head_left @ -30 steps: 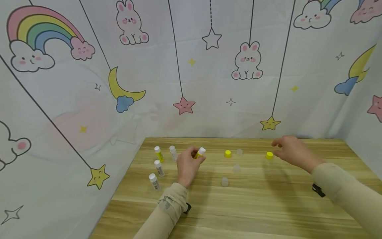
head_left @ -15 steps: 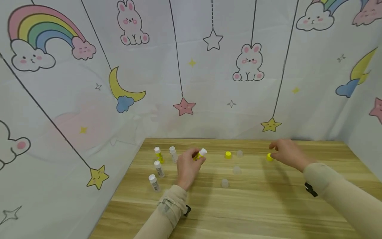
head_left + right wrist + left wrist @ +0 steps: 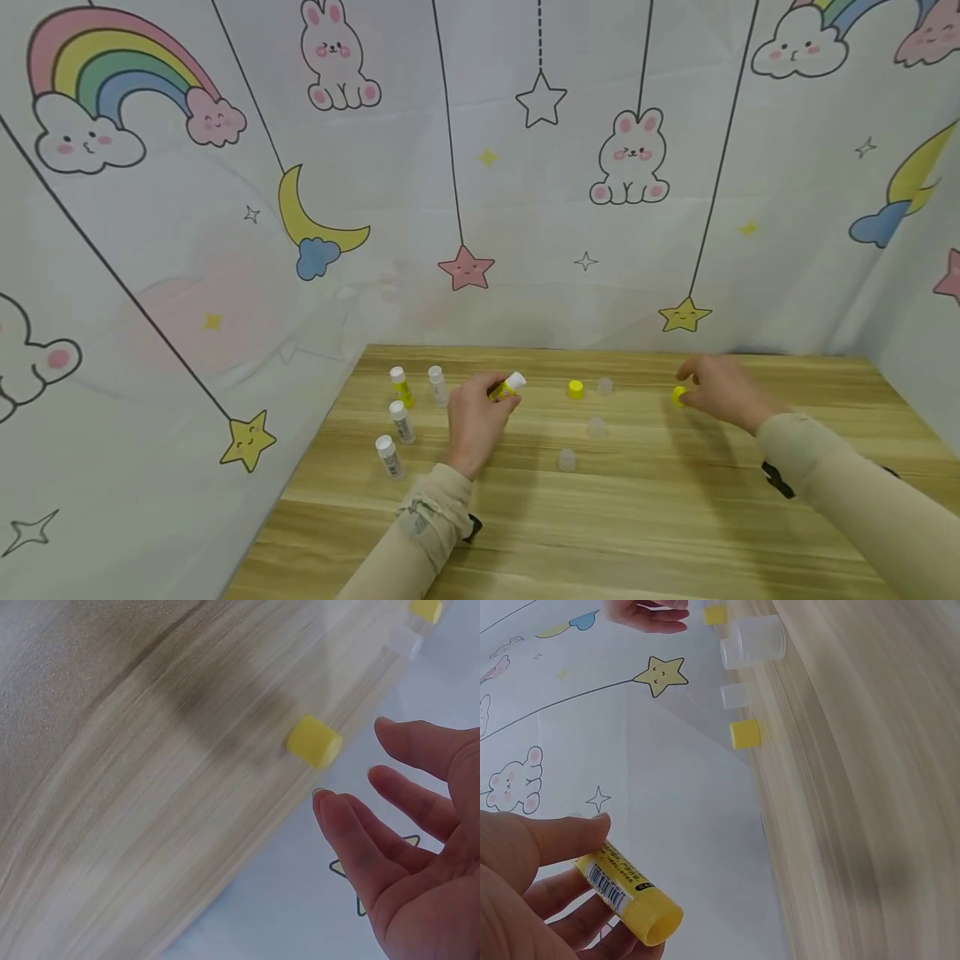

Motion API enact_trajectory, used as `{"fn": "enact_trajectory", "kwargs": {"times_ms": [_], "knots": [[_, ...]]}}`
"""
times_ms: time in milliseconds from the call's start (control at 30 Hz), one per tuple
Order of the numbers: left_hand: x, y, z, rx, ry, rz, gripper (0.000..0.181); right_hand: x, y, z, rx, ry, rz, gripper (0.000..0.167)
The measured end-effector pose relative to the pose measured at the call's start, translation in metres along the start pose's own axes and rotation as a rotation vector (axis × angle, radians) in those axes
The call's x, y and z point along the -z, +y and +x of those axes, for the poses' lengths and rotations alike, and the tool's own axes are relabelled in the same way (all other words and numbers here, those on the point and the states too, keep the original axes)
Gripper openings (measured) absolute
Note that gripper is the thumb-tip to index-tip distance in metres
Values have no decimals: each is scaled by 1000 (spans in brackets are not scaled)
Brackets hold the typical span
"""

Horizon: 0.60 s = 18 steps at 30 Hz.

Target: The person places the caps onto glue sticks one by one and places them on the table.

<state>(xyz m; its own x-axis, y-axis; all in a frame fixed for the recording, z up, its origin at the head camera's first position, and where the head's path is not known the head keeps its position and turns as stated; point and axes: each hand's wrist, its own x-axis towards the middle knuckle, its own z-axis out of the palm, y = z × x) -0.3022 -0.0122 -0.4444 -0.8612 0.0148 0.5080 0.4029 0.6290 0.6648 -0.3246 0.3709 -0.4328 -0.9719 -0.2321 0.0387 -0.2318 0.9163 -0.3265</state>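
Note:
A glue stick [image 3: 513, 382] with a yellow label and a white end is held tilted in my left hand [image 3: 474, 421]. In the left wrist view the thumb and fingers grip this yellow glue stick [image 3: 626, 889], and its yellow base faces the camera. My right hand [image 3: 726, 393] hovers over a yellow cap [image 3: 678, 397], partly covering it in the head view. The right wrist view shows the right hand's thumb and fingers spread apart, just short of the yellow cap [image 3: 313, 741], holding nothing.
Several glue sticks stand at the table's left, including a yellow one [image 3: 402, 387] and a clear one [image 3: 389, 457]. Between the hands lie another yellow cap [image 3: 575, 390] and 3 translucent caps, the nearest translucent cap [image 3: 567, 460] towards the front. A patterned curtain [image 3: 525, 208] backs the table.
My right hand has moved left and slightly down to the yellow cap, now partly covering it. The left hand keeps its grip, with the glue stick tilted a little further right.

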Motion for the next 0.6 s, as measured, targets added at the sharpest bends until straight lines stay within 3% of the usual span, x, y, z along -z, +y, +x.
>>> {"fn": "enact_trajectory", "kwargs": {"times_ms": [600], "knots": [[3,0,-1,-38,6,8,27,-17,5,4,57,36,-16,27]]}}
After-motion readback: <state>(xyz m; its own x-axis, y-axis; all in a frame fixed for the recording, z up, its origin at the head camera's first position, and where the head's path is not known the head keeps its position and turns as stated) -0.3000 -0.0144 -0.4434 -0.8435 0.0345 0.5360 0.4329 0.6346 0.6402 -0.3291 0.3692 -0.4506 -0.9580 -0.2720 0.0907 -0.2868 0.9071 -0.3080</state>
